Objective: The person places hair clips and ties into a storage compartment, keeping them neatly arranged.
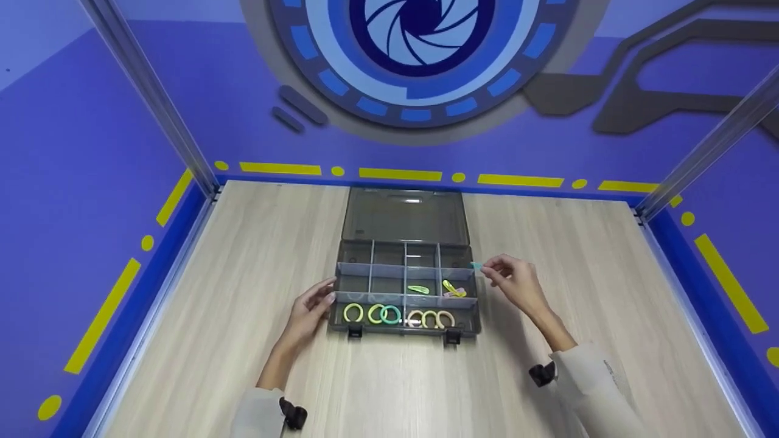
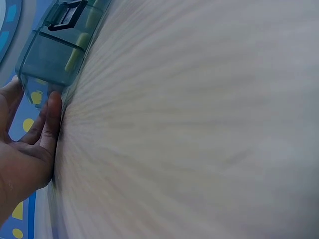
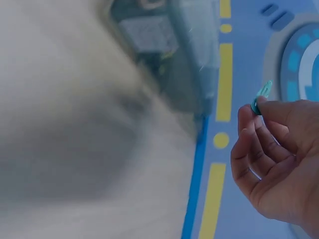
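Note:
My right hand (image 1: 517, 283) pinches a small turquoise snap hair clip (image 3: 264, 93) between thumb and fingertip, just off the right side of a smoky clear compartment box (image 1: 405, 332). My left hand (image 1: 309, 313) rests against the box's left side, its fingertips touching the wall. In the front row of the box lie several ring-shaped hair ties, among them a yellow one (image 1: 353, 304) and a teal one (image 1: 398, 314). One middle compartment holds a green hair clip (image 1: 418, 289); beside it, another holds yellow clips (image 1: 451, 287) and something pink.
The box's lid (image 1: 405, 216) stands open toward the back wall, and two black latches (image 1: 452, 336) sit along its front. Pale wooden tabletop (image 1: 255, 255) surrounds the box. Blue patterned walls (image 1: 201, 91) with metal corner posts border the table at the back and sides.

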`<act>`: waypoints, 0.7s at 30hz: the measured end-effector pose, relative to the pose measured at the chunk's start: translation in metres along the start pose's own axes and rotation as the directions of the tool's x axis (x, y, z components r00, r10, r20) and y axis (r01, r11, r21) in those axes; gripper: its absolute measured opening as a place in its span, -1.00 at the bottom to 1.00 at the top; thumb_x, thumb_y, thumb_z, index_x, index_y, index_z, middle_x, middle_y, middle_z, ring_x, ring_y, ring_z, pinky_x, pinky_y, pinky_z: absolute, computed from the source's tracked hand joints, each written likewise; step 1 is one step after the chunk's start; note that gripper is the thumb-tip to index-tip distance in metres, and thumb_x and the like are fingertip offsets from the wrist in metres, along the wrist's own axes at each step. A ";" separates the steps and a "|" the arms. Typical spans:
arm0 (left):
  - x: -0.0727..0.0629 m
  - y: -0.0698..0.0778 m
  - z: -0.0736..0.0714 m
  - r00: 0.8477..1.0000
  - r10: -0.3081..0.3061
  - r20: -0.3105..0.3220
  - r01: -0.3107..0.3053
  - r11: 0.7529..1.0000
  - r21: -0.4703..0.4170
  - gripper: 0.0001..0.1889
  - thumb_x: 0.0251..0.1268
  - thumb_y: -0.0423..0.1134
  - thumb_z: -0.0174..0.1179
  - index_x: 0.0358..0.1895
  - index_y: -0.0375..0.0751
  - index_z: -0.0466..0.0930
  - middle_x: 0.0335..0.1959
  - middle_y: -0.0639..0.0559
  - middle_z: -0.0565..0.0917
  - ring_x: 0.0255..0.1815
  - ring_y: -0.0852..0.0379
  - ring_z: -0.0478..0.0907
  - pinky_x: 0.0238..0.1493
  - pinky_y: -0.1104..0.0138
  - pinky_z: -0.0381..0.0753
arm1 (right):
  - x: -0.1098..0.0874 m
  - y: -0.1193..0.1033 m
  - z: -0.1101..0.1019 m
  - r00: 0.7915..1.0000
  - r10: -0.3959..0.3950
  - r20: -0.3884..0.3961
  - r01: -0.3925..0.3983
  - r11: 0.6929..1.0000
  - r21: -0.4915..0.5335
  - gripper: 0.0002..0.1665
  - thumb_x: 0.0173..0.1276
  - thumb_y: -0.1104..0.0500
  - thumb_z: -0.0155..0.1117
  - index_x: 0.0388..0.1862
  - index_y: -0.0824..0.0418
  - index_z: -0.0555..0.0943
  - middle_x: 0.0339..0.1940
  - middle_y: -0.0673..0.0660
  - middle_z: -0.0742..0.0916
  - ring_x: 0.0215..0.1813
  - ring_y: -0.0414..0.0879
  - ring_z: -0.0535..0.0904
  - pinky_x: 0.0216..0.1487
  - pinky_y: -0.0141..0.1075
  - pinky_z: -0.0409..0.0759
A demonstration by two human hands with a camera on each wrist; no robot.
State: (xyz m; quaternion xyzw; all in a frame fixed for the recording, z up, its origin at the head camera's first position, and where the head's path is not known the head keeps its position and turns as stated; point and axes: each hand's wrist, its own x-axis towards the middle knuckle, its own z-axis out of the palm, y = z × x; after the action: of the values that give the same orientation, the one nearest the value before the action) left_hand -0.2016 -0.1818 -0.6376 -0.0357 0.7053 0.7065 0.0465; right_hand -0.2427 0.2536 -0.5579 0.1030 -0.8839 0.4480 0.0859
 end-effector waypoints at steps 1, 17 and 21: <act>0.000 0.000 0.000 1.000 -0.001 0.000 0.001 1.000 0.002 -0.54 0.49 -0.30 0.21 0.39 -0.23 0.50 0.17 -0.27 0.58 -0.16 0.18 0.51 -0.22 0.43 0.58 | 0.003 -0.004 0.004 1.000 -0.009 0.016 0.009 1.000 0.004 -0.94 0.35 0.30 0.42 -0.27 0.31 0.73 -0.42 0.20 0.80 -0.45 0.04 0.71 -0.43 -0.51 0.55; -0.002 0.001 0.002 1.000 -0.008 -0.002 0.008 1.000 0.000 -0.55 0.50 -0.29 0.20 0.39 -0.21 0.51 0.17 -0.29 0.57 -0.14 0.17 0.50 -0.22 0.44 0.55 | 0.017 -0.032 0.074 0.973 -0.073 0.218 0.089 0.994 -0.062 -0.93 0.31 0.29 0.46 -0.34 0.31 0.77 -0.47 0.13 0.80 -0.53 -0.27 0.55 -0.52 -0.49 0.49; -0.001 0.003 0.002 1.000 0.007 -0.008 -0.007 1.000 0.006 -0.55 0.50 -0.30 0.20 0.39 -0.25 0.50 0.13 -0.28 0.58 -0.17 0.19 0.50 -0.24 0.44 0.54 | 0.016 -0.034 0.083 0.964 -0.134 0.228 0.164 0.979 -0.119 -0.91 0.31 0.29 0.46 -0.35 0.32 0.78 -0.43 0.12 0.82 -0.48 -0.25 0.59 -0.46 -0.42 0.55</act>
State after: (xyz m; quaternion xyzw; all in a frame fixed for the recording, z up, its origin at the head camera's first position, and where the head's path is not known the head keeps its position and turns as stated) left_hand -0.2011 -0.1797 -0.6349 -0.0359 0.7078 0.7043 0.0410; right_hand -0.2540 0.1652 -0.5764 0.2118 -0.9063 0.3647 0.0285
